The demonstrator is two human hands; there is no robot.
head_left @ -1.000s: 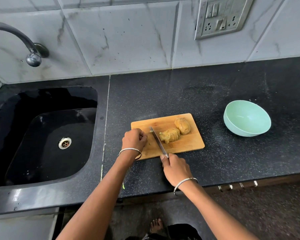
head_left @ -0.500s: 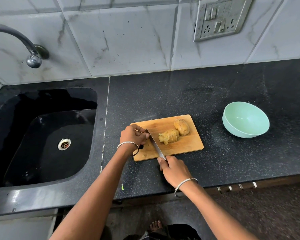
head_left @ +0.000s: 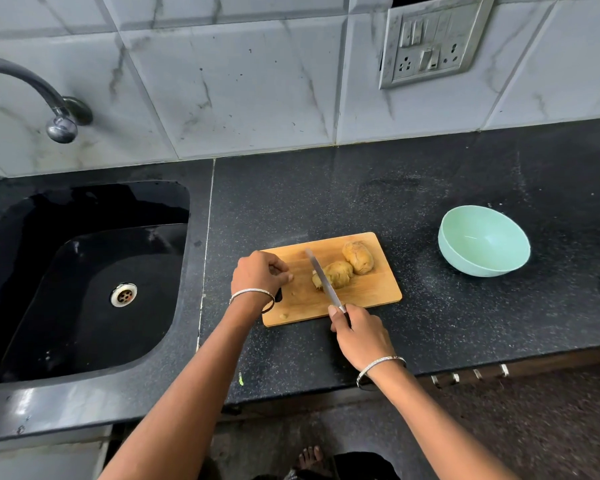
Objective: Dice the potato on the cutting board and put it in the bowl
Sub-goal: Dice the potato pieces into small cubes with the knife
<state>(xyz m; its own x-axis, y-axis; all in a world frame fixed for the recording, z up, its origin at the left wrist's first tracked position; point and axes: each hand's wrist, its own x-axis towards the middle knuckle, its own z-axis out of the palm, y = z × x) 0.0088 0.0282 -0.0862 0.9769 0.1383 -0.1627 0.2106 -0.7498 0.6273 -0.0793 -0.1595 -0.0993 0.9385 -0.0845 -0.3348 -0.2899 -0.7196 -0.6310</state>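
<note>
Head view, right hand (head_left: pixel 359 337): I'm gripping steel knife (head_left: pixel 324 280) on lumpy potato (head_left: pixel 342 271).
Left hand (head_left: pixel 258 273): curled beside potato, hold unclear.

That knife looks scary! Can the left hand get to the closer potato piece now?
Probably not safely. The knife, gripped by the right hand, lies against that potato piece on the side facing the left hand, so its blade blocks the way.

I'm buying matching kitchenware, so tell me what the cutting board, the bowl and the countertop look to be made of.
Cutting board: wood or bamboo, matte, by its tan straight grain. Bowl: probably plastic or melamine, smooth mint green with a soft sheen; ceramic is possible. Countertop: polished black stone, likely granite, by its pale speckles.
</note>
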